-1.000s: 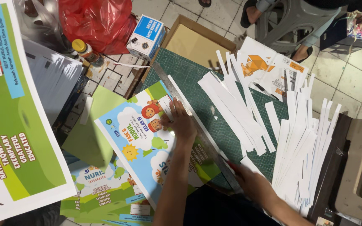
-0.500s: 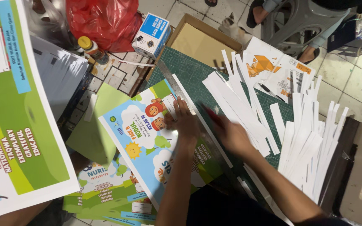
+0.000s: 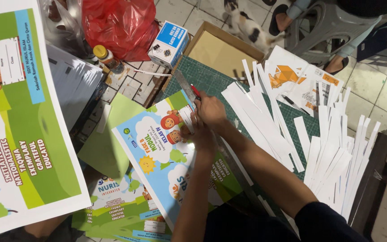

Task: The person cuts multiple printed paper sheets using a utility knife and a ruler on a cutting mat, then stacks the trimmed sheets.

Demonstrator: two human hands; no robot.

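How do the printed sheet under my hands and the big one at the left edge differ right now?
The printed sheet under the left hand lies on the green cutting mat, pinned by the metal ruler; the big sheet sits free and nearer the camera. The first is mostly sky blue, the big one mostly green. Both are glossy cartoon prints with white borders.

tiled floor [image 3: 182, 11] | green cutting mat [image 3: 211, 80] | cardboard sheet [image 3: 220, 49]

Both forearms are bare, and a dark short sleeve [image 3: 323, 219] covers the right upper arm.
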